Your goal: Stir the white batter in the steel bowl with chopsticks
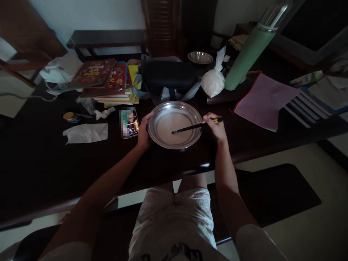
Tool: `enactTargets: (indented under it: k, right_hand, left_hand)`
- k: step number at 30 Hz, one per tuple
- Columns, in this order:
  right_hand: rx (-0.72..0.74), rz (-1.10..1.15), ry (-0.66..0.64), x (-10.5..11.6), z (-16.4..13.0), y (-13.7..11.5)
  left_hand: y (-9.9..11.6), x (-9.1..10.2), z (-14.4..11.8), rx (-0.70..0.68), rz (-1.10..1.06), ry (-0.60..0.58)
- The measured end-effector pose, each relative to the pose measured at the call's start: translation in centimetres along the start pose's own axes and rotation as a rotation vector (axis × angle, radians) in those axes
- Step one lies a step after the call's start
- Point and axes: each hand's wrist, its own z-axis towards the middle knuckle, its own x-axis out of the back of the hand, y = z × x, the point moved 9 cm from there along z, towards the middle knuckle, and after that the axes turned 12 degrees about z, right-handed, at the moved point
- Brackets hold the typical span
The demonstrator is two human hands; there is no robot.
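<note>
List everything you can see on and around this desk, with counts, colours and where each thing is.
metal plate: 1, silver, desk front centre, pale contents
chopsticks: dark, tips in plate
phone: 1, screen lit, left of plate
tissue: 1, white, desk left
small jar: 1, yellow lid, far left
books: stack, red and yellow, behind phone
dark bag: 1, behind plate
metal bowl: 1, silver, back
plastic bag: 1, white, right of dark bag
flask: 1, green, back right
folder: 1, pink, right
left hand: on plate rim
right hand: holds chopsticks

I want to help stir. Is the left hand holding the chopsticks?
No, the right hand holds the chopsticks; the left hand grips the metal plate.
</note>
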Motion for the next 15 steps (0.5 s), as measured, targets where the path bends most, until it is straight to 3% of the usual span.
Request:
enactTargets:
  k: [2,7,12,15]
  right_hand:
    - [0.013,-0.024,-0.024,-0.3,0.1,-0.1]
    - [-0.004,-0.014,0.088,0.9,-0.1,-0.3]
    - [-0.005,-0.019,-0.030,-0.5,0.0,-0.2]
    - [0.025,-0.041,0.048,0.3,0.1,-0.5]
  left_hand:
    - [-0.1,0.0,0.1,0.003,-0.003,-0.003]
    - [-0.4,0.0,0.2,0.006,-0.003,-0.002]
    - [-0.4,0.1,0.2,0.013,0.003,-0.003]
    - [-0.5,0.1,0.4,0.020,-0.014,-0.009]
